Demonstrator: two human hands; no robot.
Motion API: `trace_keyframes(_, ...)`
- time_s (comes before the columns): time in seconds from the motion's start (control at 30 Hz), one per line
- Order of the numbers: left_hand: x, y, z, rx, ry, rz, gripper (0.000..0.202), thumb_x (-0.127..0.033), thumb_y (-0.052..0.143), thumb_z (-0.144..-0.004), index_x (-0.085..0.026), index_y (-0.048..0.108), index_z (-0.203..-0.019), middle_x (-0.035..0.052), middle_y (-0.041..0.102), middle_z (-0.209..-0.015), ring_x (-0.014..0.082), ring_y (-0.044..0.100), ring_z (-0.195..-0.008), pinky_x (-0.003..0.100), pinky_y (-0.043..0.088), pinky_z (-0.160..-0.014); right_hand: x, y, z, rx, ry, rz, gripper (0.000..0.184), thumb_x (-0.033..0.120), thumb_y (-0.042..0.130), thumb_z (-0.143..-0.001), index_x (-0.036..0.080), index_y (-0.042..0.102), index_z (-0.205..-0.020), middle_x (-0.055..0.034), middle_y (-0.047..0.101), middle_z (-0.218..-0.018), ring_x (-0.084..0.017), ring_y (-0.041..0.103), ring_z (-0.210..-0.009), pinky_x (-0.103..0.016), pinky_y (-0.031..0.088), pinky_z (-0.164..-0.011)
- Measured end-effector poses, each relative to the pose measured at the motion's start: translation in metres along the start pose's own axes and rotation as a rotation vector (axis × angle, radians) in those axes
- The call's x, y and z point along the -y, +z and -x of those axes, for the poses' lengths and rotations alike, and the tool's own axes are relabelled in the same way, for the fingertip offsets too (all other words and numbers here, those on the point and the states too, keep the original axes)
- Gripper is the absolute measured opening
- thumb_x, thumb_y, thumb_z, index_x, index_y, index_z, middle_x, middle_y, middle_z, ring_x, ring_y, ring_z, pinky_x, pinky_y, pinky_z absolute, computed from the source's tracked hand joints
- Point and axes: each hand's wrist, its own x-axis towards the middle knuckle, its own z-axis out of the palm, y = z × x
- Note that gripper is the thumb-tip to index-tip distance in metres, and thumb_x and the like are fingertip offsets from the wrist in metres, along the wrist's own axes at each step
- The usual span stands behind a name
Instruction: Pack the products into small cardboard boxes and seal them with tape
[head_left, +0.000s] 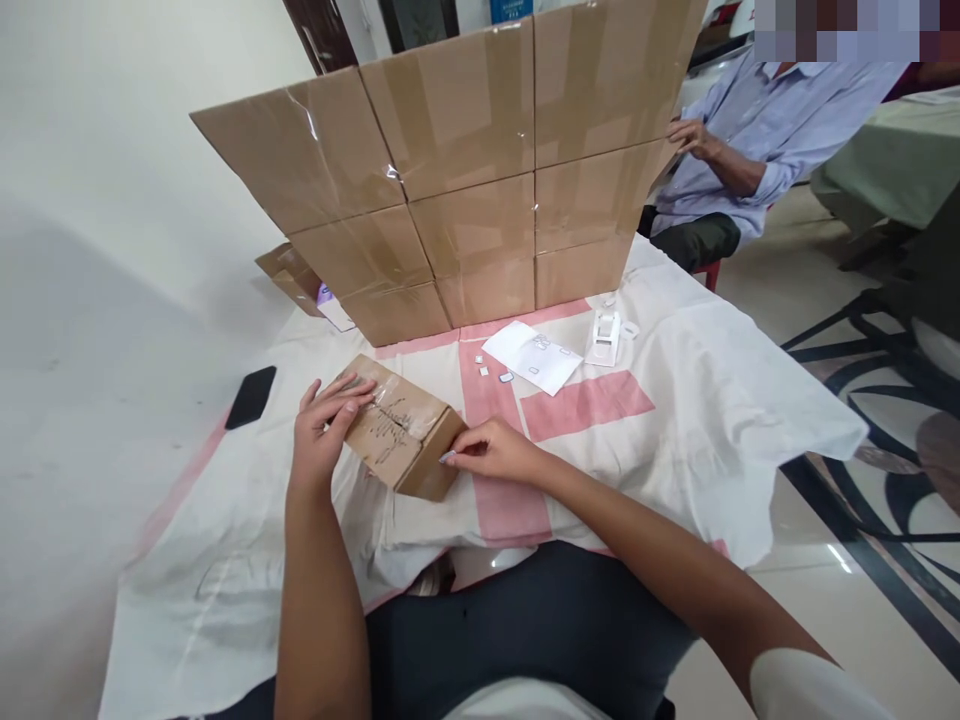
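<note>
A small taped cardboard box (409, 440) with handwriting on its top lies on the white and pink cloth (615, 440) in front of me. My left hand (324, 430) rests flat on the box's left end, fingers stretched over the tape. My right hand (491, 450) is at the box's right end, fingers curled and pinched against its corner edge. Whether something small sits between those fingertips is not visible.
A wall of stacked taped cartons (480, 170) stands across the table's far side. A black phone (251, 396) lies at left. A white paper (532, 356), small white parts (504, 377) and a white plastic piece (604, 336) lie behind the box. A seated person (750, 140) is at right.
</note>
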Motion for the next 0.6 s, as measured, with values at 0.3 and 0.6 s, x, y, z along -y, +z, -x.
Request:
trace_keyframes(0.3,-0.001,0.002,-0.002,-0.004,0.037,0.015,0.024,-0.038,0.055,-0.095,-0.026,0.075,-0.09,0.0012,0.077,-0.113,0.0257,0.064,-0.122,0.051,0.035,-0.114,0.004,0.001,-0.002,-0.243,0.242,0.348,0.056,0.057,0.078,-0.076,0.019,0.045,-0.052,0.0045,0.049,-0.051,-0.009,0.044,-0.051,-0.025,0.025,-0.051)
trace_keyframes(0.6,-0.003,0.007,-0.002,-0.039,0.101,-0.024,0.024,-0.037,0.056,-0.096,-0.025,0.075,-0.089,0.0035,0.078,-0.11,0.0247,0.066,-0.119,0.047,0.035,-0.11,0.007,-0.025,0.002,-0.226,-0.017,0.462,0.084,0.055,0.078,-0.077,0.02,0.044,-0.145,-0.0147,0.056,-0.139,-0.028,0.06,-0.119,-0.041,0.049,-0.099)
